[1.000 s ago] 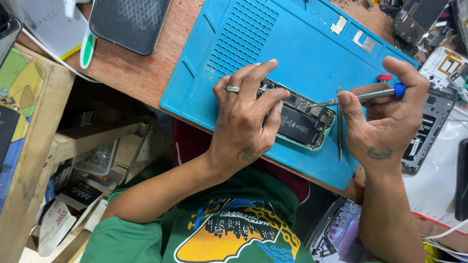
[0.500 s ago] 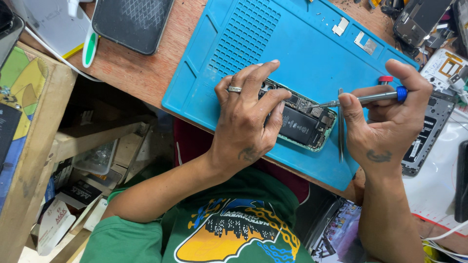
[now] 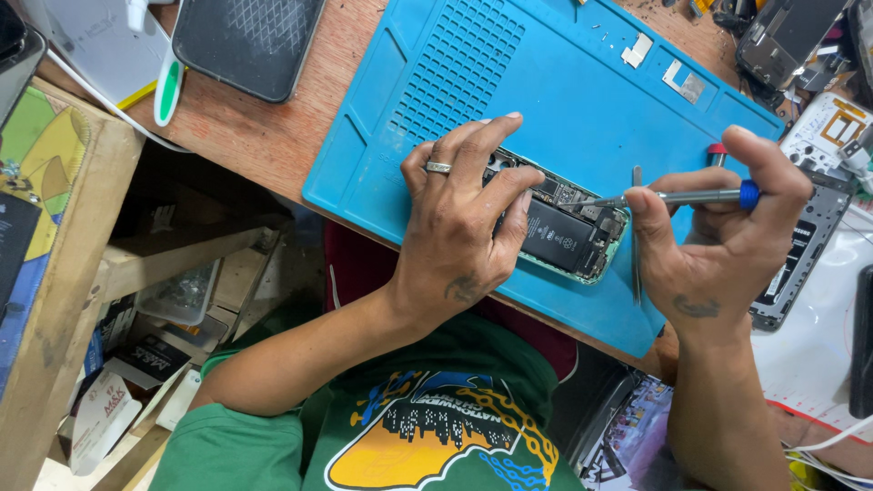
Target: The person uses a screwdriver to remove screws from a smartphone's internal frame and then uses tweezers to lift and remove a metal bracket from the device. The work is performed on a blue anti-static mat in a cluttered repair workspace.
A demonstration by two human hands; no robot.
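Observation:
An opened phone (image 3: 568, 232) with its black battery and circuit board exposed lies on a blue work mat (image 3: 546, 91). My left hand (image 3: 459, 227), a ring on one finger, presses down on the phone's left part and holds it still. My right hand (image 3: 718, 232) grips a thin metal screwdriver (image 3: 677, 195) with a blue collar. Its tip rests on the phone's board near the upper right of the battery. A pair of tweezers (image 3: 636, 236) lies on the mat between the phone and my right hand.
Two small metal plates (image 3: 682, 82) lie on the mat's far side. A dark phone (image 3: 245, 41) lies face down on the wooden table at upper left. A phone frame (image 3: 800, 259) and loose parts sit to the right. Boxes fill a shelf (image 3: 136, 300) at lower left.
Both hands keep their hold on the phone and the screwdriver. The screwdriver tip stays on the board. The view has shifted very slightly.

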